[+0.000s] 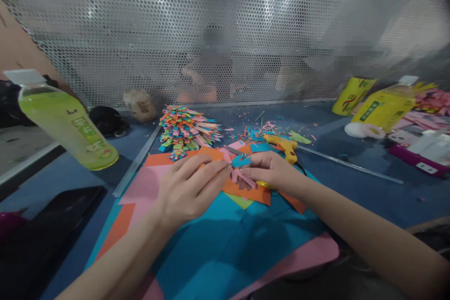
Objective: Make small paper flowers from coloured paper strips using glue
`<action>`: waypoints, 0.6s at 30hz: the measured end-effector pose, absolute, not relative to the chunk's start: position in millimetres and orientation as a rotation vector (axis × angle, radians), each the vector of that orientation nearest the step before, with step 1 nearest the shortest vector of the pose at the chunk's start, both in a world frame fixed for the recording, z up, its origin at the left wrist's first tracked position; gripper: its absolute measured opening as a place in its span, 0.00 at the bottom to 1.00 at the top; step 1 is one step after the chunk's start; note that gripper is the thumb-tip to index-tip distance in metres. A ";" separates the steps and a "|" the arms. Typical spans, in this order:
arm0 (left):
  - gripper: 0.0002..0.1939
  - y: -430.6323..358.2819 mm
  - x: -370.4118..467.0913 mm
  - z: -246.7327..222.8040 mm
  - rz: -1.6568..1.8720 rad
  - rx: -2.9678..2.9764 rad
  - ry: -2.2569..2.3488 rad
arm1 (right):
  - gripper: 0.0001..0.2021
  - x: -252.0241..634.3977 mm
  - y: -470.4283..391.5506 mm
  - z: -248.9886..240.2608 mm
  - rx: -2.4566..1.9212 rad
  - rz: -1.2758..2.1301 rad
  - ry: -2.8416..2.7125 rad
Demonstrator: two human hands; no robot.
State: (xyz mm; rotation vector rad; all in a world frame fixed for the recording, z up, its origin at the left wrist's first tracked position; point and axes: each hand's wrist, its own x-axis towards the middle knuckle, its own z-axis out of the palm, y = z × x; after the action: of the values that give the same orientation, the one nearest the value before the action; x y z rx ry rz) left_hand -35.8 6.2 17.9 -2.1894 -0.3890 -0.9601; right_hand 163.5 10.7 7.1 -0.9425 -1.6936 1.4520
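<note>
Over the stacked coloured paper sheets (pixel 218 234), my left hand (pixel 193 185) and my right hand (pixel 272 171) meet at a small paper piece with blue (pixel 242 161) and pink (pixel 244 179) strips. The right fingers pinch it from the right. My left fingertips press together at its left edge; what lies between them is too small to make out. Scissors (pixel 235 150) lie just behind the hands. A yellow glue gun (pixel 284 145) rests beyond my right hand. Behind my left hand stands a cone of layered multicoloured paper strips (pixel 186 126).
A green drink bottle (pixel 70 122) tilts at the left, above a black phone-like slab (pixel 52 229). Paper scraps (pixel 260 133) are strewn behind the hands. A clear stick (pixel 351 164), yellow bottle (pixel 385 105) and purple box (pixel 418 161) are at right. A perforated metal screen (pixel 158 47) stands behind.
</note>
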 end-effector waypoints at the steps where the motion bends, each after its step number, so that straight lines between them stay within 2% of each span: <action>1: 0.08 6.3 -35.8 17.3 -0.961 -2.190 -0.381 | 0.09 163.1 11.1 5.8 -0.925 1.437 -1.719; 7: 0.09 14.1 -37.6 12.1 -1.072 -2.296 -0.525 | 0.09 164.8 10.7 4.0 -1.009 1.167 -1.971; 10: 0.07 21.4 -39.6 11.5 -1.190 -2.271 -0.715 | 0.10 178.5 19.4 8.0 -1.392 0.618 -2.130; 11: 0.06 23.8 -40.3 11.3 -1.212 -2.249 -0.774 | 0.14 185.3 24.3 10.1 -1.609 0.384 -2.127; 14: 0.04 29.8 -41.5 9.3 -1.231 -2.216 -0.909 | 0.21 207.8 40.4 16.2 -2.176 -0.042 -1.834; 16: 0.03 32.3 -41.5 6.6 -1.211 -2.245 -0.932 | 0.24 219.6 48.9 16.8 -2.373 -0.114 -1.667; 18: 0.02 33.5 -40.8 3.8 -1.175 -2.283 -0.937 | 0.27 226.4 54.2 13.1 -2.474 -0.021 -1.591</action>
State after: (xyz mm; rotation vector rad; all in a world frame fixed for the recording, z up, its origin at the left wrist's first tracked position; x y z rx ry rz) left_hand -40.8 33.5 3.8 -2.2826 -0.9372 -1.1752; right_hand 226.4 54.2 13.1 -2.4737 -1.5913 -0.0211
